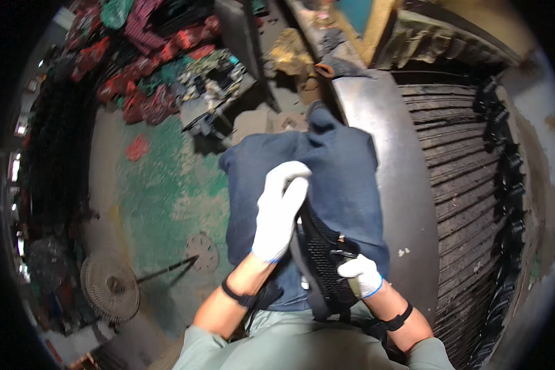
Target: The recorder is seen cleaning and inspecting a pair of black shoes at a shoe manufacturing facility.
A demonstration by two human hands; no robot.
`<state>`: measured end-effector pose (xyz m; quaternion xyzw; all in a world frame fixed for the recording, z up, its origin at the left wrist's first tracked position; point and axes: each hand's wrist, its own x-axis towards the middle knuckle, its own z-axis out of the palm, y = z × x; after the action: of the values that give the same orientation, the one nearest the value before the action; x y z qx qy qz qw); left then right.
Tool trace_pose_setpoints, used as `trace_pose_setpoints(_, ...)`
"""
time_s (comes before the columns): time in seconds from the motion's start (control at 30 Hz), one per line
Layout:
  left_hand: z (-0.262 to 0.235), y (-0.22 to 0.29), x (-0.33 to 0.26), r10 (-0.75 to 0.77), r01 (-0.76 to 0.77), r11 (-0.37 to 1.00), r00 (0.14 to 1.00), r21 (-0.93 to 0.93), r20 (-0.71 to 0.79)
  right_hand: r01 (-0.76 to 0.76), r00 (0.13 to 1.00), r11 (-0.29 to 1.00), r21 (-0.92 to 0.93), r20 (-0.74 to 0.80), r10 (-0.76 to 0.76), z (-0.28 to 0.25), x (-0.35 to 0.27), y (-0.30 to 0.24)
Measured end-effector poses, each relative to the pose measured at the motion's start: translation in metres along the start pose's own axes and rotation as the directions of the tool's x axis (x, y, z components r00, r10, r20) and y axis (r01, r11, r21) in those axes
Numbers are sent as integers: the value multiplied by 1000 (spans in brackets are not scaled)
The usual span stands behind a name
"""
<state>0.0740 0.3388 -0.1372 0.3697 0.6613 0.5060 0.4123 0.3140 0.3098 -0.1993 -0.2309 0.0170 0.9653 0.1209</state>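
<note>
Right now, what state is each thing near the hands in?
left hand: gloved, laid flat on the blue cloth
right hand: gloved, gripping the black mesh piece
blue cloth: draped, rumpled
black mesh piece: held up on edge
fan: lying on the floor

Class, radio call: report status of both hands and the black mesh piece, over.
Left hand, white glove, flat on the black mesh piece. Right hand gripping its lower edge. Piece rests on dark blue trousers. Nothing between the hands; metal drum rim close right.
</note>
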Motion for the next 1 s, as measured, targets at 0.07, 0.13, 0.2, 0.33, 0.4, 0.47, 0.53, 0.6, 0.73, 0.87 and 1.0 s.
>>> trace_pose_setpoints(0.07,15,10,-28,-34,29,998,996,-52,-84,95,995,995,22,-25,-94,27,8,-6)
trace_pose_setpoints(0.13,17,9,-58,12,-10,999,998,37,-69,183,983,983,-1,-28,-183,28,20,0)
trace_pose_setpoints(0.2,11,8,-62,-152,138,967,987,-216,-49,422,889,825,-375,-9,-458,58,19,-1)
trace_pose_setpoints(0.33,5,13,-84,-178,225,806,974,-547,138,247,718,179,-952,56,-693,88,-16,3)
trace_pose_setpoints(0.4,-2,-8,-98,-356,363,661,922,-656,152,308,740,459,-833,-93,-666,97,-29,1)
trace_pose_setpoints(0.47,-3,-19,-110,-354,368,520,914,-771,197,285,768,523,-803,-135,-626,78,-21,-3)
trace_pose_setpoints(0.53,9,7,-116,-417,436,410,871,-801,261,496,539,269,-826,50,-841,73,-1,-5)
trace_pose_setpoints(0.6,-3,-29,-126,-291,504,317,858,-803,424,411,591,229,-883,67,-804,77,-12,-13)
trace_pose_setpoints(0.73,1,-37,-138,-492,582,275,769,-765,408,537,578,171,-826,213,-787,85,-25,-11)
trace_pose_setpoints(0.87,4,-30,-138,-416,649,211,736,-731,534,544,529,157,-824,191,-827,89,-36,-1)
trace_pose_setpoints(1.0,11,-31,-133,-381,675,58,695,-735,609,513,460,89,-854,186,-868,96,-44,1)
